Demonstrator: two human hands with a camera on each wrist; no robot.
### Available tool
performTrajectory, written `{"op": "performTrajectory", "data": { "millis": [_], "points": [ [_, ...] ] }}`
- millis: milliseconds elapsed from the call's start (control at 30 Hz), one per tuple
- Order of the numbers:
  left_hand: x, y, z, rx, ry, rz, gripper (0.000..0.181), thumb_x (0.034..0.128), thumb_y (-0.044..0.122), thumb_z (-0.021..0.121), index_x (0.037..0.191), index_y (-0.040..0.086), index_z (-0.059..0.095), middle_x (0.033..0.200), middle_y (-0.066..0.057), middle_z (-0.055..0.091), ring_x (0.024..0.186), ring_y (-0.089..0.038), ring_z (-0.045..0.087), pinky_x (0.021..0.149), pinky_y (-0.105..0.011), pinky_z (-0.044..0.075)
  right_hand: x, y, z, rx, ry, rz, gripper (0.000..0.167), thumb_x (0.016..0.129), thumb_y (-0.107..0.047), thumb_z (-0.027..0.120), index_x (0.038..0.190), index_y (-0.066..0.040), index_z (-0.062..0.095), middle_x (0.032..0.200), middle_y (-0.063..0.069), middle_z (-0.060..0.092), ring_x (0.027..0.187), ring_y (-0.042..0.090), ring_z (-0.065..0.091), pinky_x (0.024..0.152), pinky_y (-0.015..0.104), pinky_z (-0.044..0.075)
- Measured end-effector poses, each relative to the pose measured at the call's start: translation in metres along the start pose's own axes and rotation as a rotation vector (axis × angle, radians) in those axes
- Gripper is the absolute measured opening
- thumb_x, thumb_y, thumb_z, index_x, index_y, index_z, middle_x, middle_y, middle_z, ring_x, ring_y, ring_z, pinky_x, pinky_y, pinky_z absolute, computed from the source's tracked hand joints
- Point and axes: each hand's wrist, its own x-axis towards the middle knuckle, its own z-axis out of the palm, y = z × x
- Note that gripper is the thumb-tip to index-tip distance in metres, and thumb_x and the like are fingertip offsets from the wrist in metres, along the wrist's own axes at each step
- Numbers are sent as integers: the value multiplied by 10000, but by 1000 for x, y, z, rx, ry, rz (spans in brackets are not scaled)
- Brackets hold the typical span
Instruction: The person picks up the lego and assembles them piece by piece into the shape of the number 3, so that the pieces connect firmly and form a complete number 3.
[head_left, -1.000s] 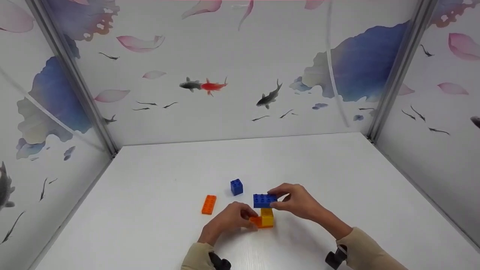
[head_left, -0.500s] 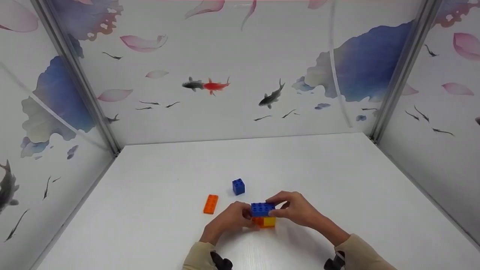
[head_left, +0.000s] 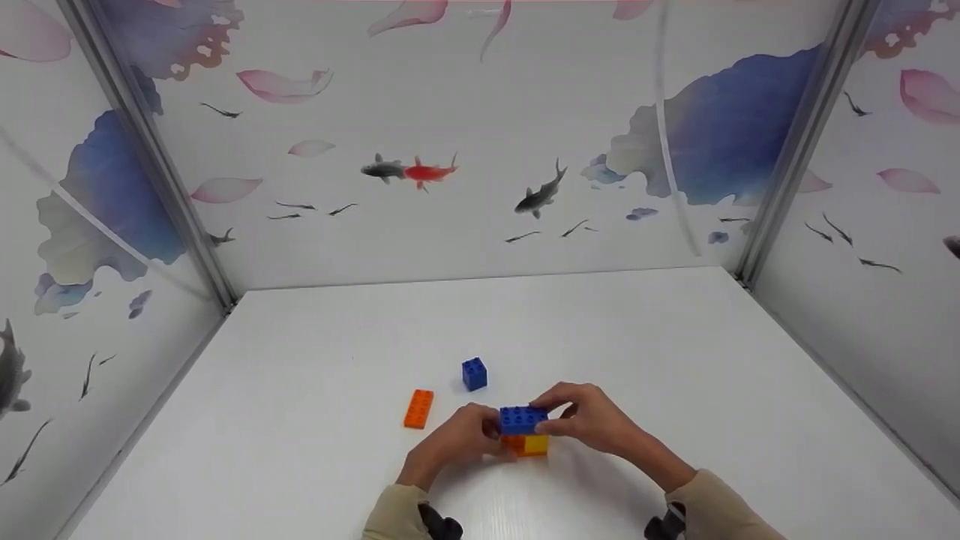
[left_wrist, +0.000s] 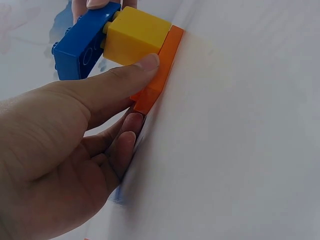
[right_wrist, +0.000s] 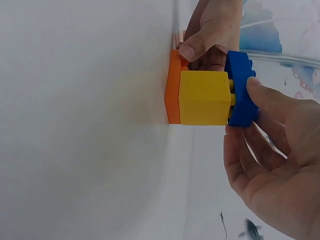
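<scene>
So, the left hand (left_wrist: 65,132) has thumb and fingers pinching a flat orange plastic plate (left_wrist: 165,67), chunky yellow plastic block (right_wrist: 205,97) right by that thumb. The right hand (right_wrist: 295,175) grips a studded blue rectangular brick (right_wrist: 242,95) at the yellow studs, gap showing. Beyond the left fingers: a small blue block (head_left: 474,375).

In your head view, the blue rectangular plastic brick with eight studs (head_left: 521,421) hides the top of the yellow plastic block (head_left: 535,445), and the lower edge crops your beige sleeves (head_left: 394,511). In your left wrist view, the top edge crops your right hand (head_left: 592,418), and a blue patch (left_wrist: 119,196) beside your left hand (left_wrist: 60,140) is too blurred to identify.
</scene>
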Motion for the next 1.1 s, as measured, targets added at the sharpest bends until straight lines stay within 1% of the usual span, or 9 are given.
{"op": "performTrajectory", "data": {
  "millis": [200,300,367,567,667,767,967,1033,1100],
  "points": [
    [-1,1,1,24,7,-7,274,821,215,833,1063,150,721,955,14,688,901,-188,590,952,-411,530,0,1,-1,-3,-10,7,291,857,-265,797,1136,-189,762,1077,21,724,1041,290,662,824,177,518],
    [-1,1,2,22,5,-8,286,821,208,832,1077,144,722,971,14,695,905,-186,593,962,-416,532,1,2,-2,0,-23,20,297,855,-269,800,1139,-190,765,1068,20,726,1035,307,660,821,184,522],
    [-1,1,1,16,4,-9,289,821,206,832,1081,143,723,976,13,696,909,-186,594,966,-418,531,2,2,-3,3,-31,32,299,854,-279,801,1140,-196,765,1066,17,727,1026,291,658,834,214,537],
    [-2,2,1,-4,7,-11,285,823,197,829,1085,154,728,975,18,693,918,-194,599,979,-425,530,5,5,-3,36,-48,60,307,858,-286,798,1149,-195,762,1069,23,727,1013,252,647,900,353,567],
    [-1,3,1,-4,8,-13,284,820,193,831,1080,146,726,977,13,693,918,-198,599,981,-432,529,6,5,-4,45,-59,65,308,862,-272,795,1157,-189,761,1072,23,722,1013,240,642,915,374,563],
    [-1,3,0,-6,11,-16,285,818,188,833,1076,130,725,988,2,700,921,-205,600,994,-445,528,7,5,-5,46,-69,59,307,863,-250,795,1161,-185,761,1058,21,714,1015,243,636,909,348,557],
    [-2,3,0,9,14,-20,278,821,198,831,1064,124,720,992,-2,693,934,-204,592,1003,-449,521,7,5,-5,61,-85,29,292,861,-209,797,1147,-161,764,1044,38,705,1045,276,638,855,230,538],
    [-1,3,0,18,11,-9,276,825,193,828,1067,118,720,992,-4,693,933,-204,588,997,-447,523,8,5,-5,78,-95,25,276,859,-194,798,1127,-140,764,1060,53,705,1063,276,658,863,227,550],
    [-2,3,0,24,9,4,274,828,187,825,1070,110,720,994,-7,695,929,-204,588,991,-446,525,8,5,-6,99,-105,19,255,859,-174,796,1104,-113,759,1081,72,705,1086,280,679,904,272,572]
  ]
}}
